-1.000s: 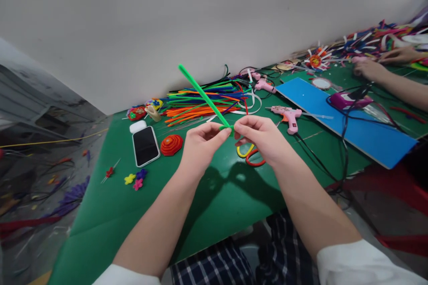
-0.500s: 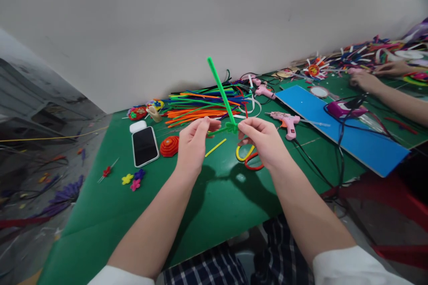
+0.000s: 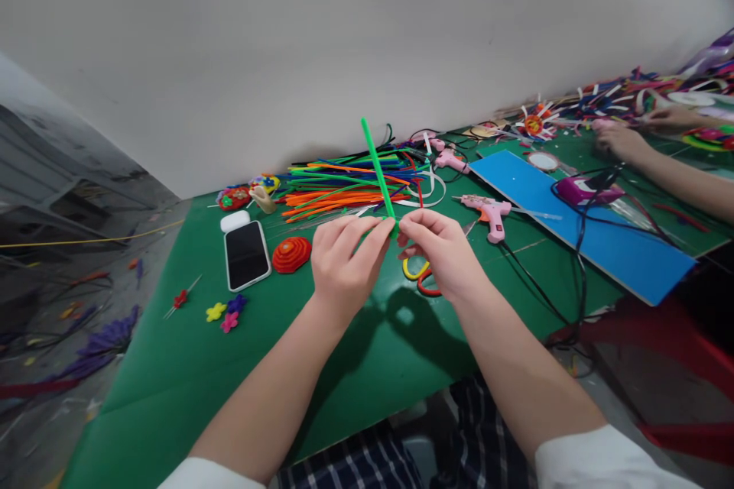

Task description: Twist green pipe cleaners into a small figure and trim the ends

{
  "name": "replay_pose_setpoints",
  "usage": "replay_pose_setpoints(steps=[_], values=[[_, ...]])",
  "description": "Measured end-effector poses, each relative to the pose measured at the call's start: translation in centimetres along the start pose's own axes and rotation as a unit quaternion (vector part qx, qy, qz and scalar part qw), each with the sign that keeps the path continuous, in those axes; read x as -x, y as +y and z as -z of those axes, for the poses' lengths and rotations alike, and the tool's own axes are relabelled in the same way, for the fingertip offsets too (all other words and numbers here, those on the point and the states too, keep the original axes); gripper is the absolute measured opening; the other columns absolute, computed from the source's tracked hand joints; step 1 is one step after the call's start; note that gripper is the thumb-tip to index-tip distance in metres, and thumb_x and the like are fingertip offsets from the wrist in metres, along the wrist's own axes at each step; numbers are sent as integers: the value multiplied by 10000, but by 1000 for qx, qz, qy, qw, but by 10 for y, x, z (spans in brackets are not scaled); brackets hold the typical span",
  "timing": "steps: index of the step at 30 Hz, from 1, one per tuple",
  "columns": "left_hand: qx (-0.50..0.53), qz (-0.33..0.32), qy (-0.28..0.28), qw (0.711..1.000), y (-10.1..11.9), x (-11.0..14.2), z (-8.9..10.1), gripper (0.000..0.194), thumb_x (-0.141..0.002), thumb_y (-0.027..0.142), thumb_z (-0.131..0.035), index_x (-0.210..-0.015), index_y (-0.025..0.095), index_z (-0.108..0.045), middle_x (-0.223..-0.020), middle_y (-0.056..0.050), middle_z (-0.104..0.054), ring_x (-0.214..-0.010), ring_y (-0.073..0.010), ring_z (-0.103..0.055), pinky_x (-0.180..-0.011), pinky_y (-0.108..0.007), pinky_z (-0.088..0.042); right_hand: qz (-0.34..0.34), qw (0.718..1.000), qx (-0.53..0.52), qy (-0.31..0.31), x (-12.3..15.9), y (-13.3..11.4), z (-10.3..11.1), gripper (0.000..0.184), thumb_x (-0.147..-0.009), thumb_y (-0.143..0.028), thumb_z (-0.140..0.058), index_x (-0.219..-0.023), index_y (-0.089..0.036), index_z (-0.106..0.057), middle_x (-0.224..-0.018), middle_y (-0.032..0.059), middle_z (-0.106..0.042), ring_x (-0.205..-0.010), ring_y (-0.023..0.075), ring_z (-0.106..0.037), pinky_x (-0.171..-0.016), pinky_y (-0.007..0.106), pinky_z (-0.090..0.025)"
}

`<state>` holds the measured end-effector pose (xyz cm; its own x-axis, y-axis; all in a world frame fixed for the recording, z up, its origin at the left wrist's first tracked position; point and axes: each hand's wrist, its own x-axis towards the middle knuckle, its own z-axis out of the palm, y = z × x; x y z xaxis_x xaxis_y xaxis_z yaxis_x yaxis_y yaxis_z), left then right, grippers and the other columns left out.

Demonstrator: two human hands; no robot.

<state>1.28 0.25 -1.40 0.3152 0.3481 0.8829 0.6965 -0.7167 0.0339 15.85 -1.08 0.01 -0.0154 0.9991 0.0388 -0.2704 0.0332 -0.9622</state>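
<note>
A green pipe cleaner (image 3: 378,168) rises from between my two hands, its long straight end tilted up and to the left. My left hand (image 3: 349,256) pinches its lower, bent part with thumb and fingertips. Close against it, my right hand (image 3: 439,248) pinches the same part from the right. My fingers cover most of the bent section. Under my right hand lie scissors with yellow and red handles (image 3: 427,283). Behind the hands is a pile of orange, green and blue pipe cleaners (image 3: 326,201).
On the green table (image 3: 229,397) are a phone (image 3: 246,254), an orange coiled dome (image 3: 291,254) and small flowers (image 3: 231,312). Rightward lie a pink glue gun (image 3: 487,210), cords and a blue board (image 3: 573,229). A co-worker's hand (image 3: 619,144) works at far right.
My left hand has moved right and closed in on the bent part beside my right hand. The upright green end sits slightly lower. The view has shifted a little.
</note>
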Motion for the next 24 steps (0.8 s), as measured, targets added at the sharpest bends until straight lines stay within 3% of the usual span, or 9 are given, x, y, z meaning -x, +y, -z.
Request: replay_pose_setpoints(steps=[3, 5, 9, 11, 13, 15, 18, 21, 24], values=[[65, 52, -10, 996, 3, -1, 0, 197, -756, 176, -603, -944, 213, -651, -819, -30, -676, -796, -149, -585, -760, -284, -424, 32, 999, 31, 1, 2, -1, -1, 188, -707, -352, -635, -682, -175, -574, -634, -23, -551, -612, 94, -527, -538, 214, -489], [145, 166, -24, 975, 7, -3, -1, 137, -766, 212, -594, -888, 202, -658, -811, -22, -676, -754, -134, -592, -720, -261, -442, 73, 995, 64, 14, 3, -1, -2, 182, -723, -359, -622, -706, -182, -581, -671, -20, -555, -640, 100, -535, -569, 229, -498], [354, 412, -47, 839, 12, -9, -4, 168, -718, 311, -641, -827, 184, -657, -777, -7, -674, -660, -117, -598, -618, -225, -471, 184, 962, 196, 45, 5, 0, -4, 141, -736, -305, -628, -830, -200, -611, -812, 3, -609, -760, 126, -573, -641, 243, -502], [420, 463, -43, 780, 12, -11, -6, 188, -682, 321, -670, -796, 172, -661, -739, -4, -668, -628, -111, -592, -604, -222, -474, 244, 928, 277, 55, 6, 0, -4, 149, -744, -262, -626, -881, -202, -621, -874, 17, -629, -811, 136, -584, -682, 252, -500], [445, 480, -42, 755, 11, -11, -6, 188, -668, 318, -679, -775, 164, -664, -703, -2, -658, -600, -104, -581, -600, -223, -472, 296, 888, 346, 60, 7, 1, -4, 159, -770, -225, -595, -924, -201, -625, -904, 30, -641, -838, 145, -588, -729, 274, -497], [437, 472, -49, 764, 11, -11, -5, 178, -677, 316, -667, -769, 164, -666, -699, -2, -658, -608, -107, -583, -614, -228, -475, 327, 855, 398, 61, 8, 2, -4, 187, -797, -195, -550, -970, -204, -622, -925, 44, -645, -867, 158, -585, -765, 300, -491], [355, 429, -68, 828, 13, -11, -2, 153, -709, 305, -630, -789, 180, -667, -749, -1, -669, -656, -113, -591, -654, -231, -472, 347, 820, 449, 72, 10, 4, -5, 215, -811, -164, -502, -987, -200, -621, -925, 58, -644, -879, 171, -571, -775, 315, -483], [243, 377, -94, 889, 17, -12, 2, 127, -731, 281, -594, -789, 189, -662, -730, 10, -664, -640, -107, -577, -649, -227, -457, 362, 798, 472, 101, 11, 5, -6, 187, -804, -152, -499, -926, -181, -637, -875, 64, -644, -844, 173, -561, -764, 312, -475], [179, 343, -111, 915, 19, -13, 4, 111, -730, 267, -581, -763, 186, -650, -695, 13, -653, -605, -104, -558, -628, -228, -445, 375, 783, 479, 129, 12, 6, -7, 143, -798, -159, -501, -846, -173, -635, -834, 67, -633, -814, 173, -553, -749, 310, -470]])
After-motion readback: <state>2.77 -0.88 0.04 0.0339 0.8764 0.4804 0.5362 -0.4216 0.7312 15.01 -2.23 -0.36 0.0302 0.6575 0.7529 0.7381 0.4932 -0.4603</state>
